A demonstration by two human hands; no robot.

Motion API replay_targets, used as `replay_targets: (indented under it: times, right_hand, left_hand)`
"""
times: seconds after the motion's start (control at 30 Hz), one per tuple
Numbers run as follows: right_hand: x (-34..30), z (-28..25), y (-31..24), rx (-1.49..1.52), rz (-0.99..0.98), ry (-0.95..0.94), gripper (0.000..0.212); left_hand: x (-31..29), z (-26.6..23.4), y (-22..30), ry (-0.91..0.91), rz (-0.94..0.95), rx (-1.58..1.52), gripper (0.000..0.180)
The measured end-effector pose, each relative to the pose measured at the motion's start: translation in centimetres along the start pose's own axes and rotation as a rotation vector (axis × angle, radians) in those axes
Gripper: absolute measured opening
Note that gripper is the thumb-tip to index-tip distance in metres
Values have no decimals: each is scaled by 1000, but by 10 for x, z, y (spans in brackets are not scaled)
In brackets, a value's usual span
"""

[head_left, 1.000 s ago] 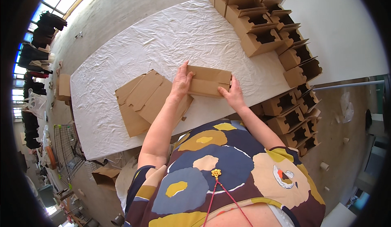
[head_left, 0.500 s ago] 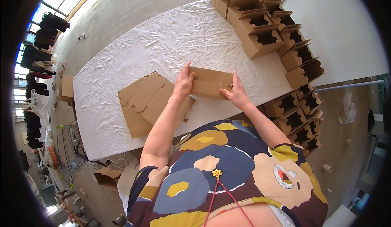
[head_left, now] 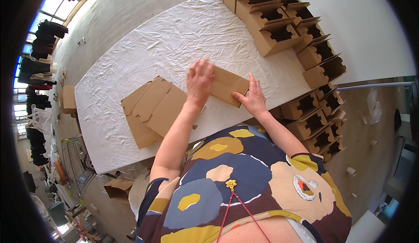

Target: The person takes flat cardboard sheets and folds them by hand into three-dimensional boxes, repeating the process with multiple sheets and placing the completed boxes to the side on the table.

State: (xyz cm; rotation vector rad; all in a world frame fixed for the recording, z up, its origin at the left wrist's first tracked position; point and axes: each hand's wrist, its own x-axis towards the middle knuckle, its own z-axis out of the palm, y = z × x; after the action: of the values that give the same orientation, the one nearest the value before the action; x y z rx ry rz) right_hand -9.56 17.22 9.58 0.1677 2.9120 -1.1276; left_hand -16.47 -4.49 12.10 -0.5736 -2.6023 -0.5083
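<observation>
Over the bench (head_left: 166, 46), right of the flat cardboard (head_left: 163, 105), my right grip (head_left: 252, 97) holds the carton (head_left: 229, 85) by one end. My left grip (head_left: 200, 82) is blurred at the other; its hold I cannot tell. Light, even thumb pressure should steady it without denting.

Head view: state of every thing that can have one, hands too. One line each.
Box, folded into shape, face toward camera closed
Left hand, blurred, at box's left end; contact unclear
Right hand, grip on box's right end, thumb on top
Flat cardboard, unassembled, pieces overlapping
Upper-right boxes, assembled, tops open
Lower-right boxes, assembled, open
Cloth, spread out, wrinkled
</observation>
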Motion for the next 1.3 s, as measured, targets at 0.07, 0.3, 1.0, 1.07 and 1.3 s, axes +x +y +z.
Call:
replay_targets:
  times: [0.07,0.3,1.0,1.07,1.3]
  right_hand:
    - [3,-1,3,-9,-29,10,104]
    - [18,-14,9,-10,-113,-35,77]
    - [40,-45,-32,-223,-727,-705,23]
    - [37,-41,-35,-325,-740,-735,25]
    - [26,-23,-32,-270,-694,-584,20]
  left_hand:
    - [-5,-7,26,-59,32,-195,38]
    - [-26,-2,41,-230,-79,-378,27]
    - [-21,-39,42,-311,-73,-580,31]
    - [-23,-39,40,-337,-68,-585,32]
    - [-28,-33,32,-318,8,-619,34]
